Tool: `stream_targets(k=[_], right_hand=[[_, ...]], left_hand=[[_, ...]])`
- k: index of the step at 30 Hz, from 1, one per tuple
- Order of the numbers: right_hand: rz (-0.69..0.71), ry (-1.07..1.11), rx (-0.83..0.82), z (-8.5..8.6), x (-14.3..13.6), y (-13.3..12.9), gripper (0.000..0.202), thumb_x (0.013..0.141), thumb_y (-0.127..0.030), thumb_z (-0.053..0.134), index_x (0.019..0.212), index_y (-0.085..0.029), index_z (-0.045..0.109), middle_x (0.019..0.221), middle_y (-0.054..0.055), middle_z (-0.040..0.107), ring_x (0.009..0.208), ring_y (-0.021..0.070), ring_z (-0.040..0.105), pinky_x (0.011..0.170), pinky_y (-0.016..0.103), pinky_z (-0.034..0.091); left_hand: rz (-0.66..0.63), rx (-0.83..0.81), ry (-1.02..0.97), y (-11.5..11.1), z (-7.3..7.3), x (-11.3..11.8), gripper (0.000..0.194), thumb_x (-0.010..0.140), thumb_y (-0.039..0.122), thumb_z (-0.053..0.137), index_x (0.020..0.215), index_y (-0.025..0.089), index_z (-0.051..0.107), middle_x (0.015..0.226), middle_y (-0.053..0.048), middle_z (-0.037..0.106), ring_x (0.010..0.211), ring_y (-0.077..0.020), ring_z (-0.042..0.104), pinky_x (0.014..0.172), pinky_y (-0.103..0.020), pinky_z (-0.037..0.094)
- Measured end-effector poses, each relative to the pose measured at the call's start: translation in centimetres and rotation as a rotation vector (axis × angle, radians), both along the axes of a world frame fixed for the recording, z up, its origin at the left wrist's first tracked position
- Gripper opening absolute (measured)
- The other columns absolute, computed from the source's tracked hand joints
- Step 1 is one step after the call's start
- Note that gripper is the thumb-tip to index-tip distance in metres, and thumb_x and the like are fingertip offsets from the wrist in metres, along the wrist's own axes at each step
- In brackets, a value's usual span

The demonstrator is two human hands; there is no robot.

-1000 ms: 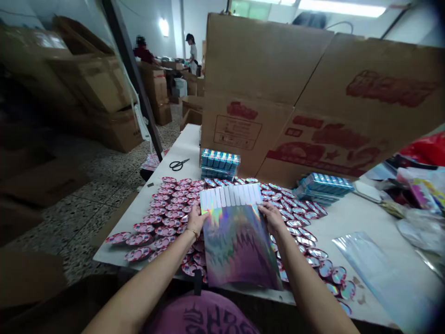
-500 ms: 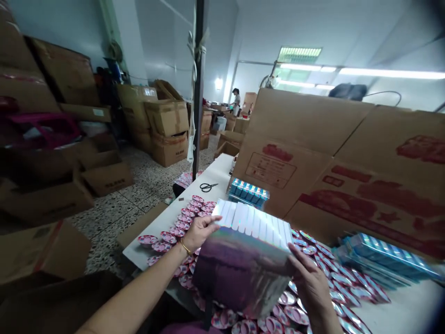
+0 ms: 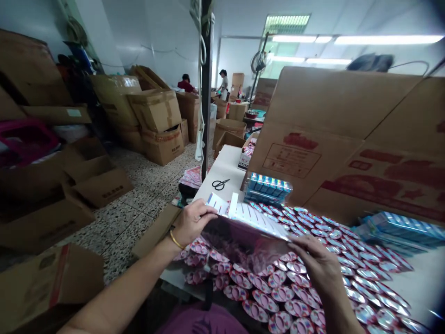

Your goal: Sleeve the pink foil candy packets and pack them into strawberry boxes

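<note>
The person's left hand has thumb and fingers pinched on the left end of a reflective sheet. The fingers of the right hand grip its opposite end, though that hand is dark and its fingertips are hard to make out. The sheet is tilted over the near part of the bench; whether its lower edge touches anything below cannot be told. White strips lie side by side along its upper part, one sticking up beyond the rest. The sheet's dark face mirrors its surroundings, so any marking there is unreadable.

Rows of pink-and-silver oval pieces crowd the bench; the sheet and right forearm hide some, and the bottom edge of the view cuts off others. Past the sheet lie black-handled scissors. A stack of blue boxes stands before a large cardboard panel, which blocks the view behind it. A second blue stack, at right, is blurred. A small carton is partly covered by the panel. A dark post rises beside the bench, near piled cardboard boxes. Two distant people are too small to read clearly.
</note>
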State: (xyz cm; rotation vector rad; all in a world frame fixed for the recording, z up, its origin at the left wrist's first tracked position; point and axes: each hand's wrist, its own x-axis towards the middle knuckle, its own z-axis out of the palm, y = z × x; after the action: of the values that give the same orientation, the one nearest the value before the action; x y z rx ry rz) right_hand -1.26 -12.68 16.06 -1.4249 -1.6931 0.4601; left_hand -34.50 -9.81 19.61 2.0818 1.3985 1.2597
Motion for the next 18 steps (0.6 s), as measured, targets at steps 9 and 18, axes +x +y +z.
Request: stream_targets(k=[9,18], right_hand=[[0.313,-0.478,0.471,2.9,-14.1,-0.9,0.051,0.079,-0.023,0.054,0.129,-0.027,0.041,0.117,0.008,0.057,0.108,0.0237,0.052,0.088,0.039,0.045],[0.518,-0.341,0.443,1.5,-17.4,0.0,0.022,0.085,-0.018,0.044,0.102,-0.022,0.057,0.069,0.002,0.066,0.057,0.0124,0.061,0.051,0.021,0.048]], left_hand=[[-0.129,0.138,0.093,-2.2,2.3,-2.5,0.014,0.079,0.023,0.053,0.076,0.022,0.067,0.076,-0.004,0.057,0.074,-0.0133,0.053,0.066,-0.023,0.044],[-0.345,-0.055,0.154,-3.1,3.3,-5.4,0.015,0.079,0.025,0.055,0.09,0.021,0.065,0.076,-0.001,0.068,0.068,-0.0112,0.06,0.065,-0.019,0.045]])
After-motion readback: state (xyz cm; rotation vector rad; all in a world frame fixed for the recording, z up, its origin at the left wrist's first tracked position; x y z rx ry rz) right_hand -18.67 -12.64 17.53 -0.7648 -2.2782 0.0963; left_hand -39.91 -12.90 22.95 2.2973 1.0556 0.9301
